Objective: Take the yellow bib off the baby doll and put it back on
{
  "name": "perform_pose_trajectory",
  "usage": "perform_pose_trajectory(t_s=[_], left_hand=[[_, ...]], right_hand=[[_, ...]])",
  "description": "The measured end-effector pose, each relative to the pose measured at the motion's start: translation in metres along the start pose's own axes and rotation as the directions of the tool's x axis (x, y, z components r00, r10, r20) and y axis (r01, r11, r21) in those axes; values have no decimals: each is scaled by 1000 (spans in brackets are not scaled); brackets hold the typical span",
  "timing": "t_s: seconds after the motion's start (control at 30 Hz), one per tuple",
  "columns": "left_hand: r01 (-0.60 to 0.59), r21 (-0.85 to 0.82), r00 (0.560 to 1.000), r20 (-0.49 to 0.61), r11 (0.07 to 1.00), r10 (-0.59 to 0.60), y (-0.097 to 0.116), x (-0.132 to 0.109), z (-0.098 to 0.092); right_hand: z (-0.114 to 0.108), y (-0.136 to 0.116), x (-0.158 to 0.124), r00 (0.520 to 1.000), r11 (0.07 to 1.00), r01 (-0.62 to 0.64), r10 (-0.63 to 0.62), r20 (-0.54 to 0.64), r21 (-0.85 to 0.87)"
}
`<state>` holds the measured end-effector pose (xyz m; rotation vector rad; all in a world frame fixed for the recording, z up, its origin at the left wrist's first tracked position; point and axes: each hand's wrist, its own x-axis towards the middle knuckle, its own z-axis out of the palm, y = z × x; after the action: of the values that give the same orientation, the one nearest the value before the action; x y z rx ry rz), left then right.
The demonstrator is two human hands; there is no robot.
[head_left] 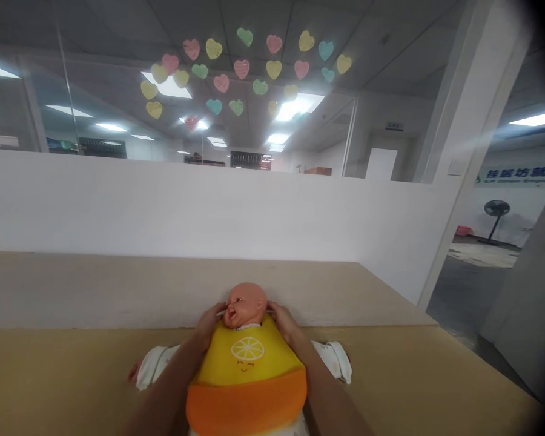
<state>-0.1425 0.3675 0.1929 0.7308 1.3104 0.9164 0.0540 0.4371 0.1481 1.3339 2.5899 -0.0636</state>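
Pastel paper hearts (241, 68) on glass above white partition wall (186, 206), standing fan (496, 213) at far right.

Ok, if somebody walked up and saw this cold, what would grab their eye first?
Most likely the baby doll lying on the tan table at bottom centre, wearing a yellow and orange bib with a smiling citrus slice on it. The left hand and right hand reach to either side of its neck, at the bib's top edge. Above, pastel paper hearts are spread across the glass partition.
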Motion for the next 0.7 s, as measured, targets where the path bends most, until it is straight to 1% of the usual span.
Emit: perform_pose_trajectory(t_s=[0.1,0.2,0.3,0.33,0.4,0.5,0.6,0.7], left_hand=[[26,-48,998,53,998,-23,-5,-2,0],[53,-76,985,169,996,-40,-11,-6,1],[37,-84,967,256,996,-15,-16,-5,-1],[17,-83,965,263,996,6,-18,-4,-2],[-31,-69,969,242,997,47,-22,1,-5],[-69,-25,980,188,997,73,-26,7,-11],[-70,11,982,176,998,67,-28,11,-15],[-71,47,984,167,996,62,-27,13,-17]], right_hand=[[4,-2,-1,1000,999,22,-21,19,-27],[7,-1,-6,998,998,-13,16,54,-60],[7,1,-13,995,995,-55,62,83,-87],[7,1,-15,994,994,-55,64,92,-93],[7,1,-17,993,994,-27,38,108,-102],[8,2,-17,992,993,64,-52,118,-100],[11,6,-13,990,987,131,-124,74,-92],[13,10,-10,989,984,149,-148,16,-92]])
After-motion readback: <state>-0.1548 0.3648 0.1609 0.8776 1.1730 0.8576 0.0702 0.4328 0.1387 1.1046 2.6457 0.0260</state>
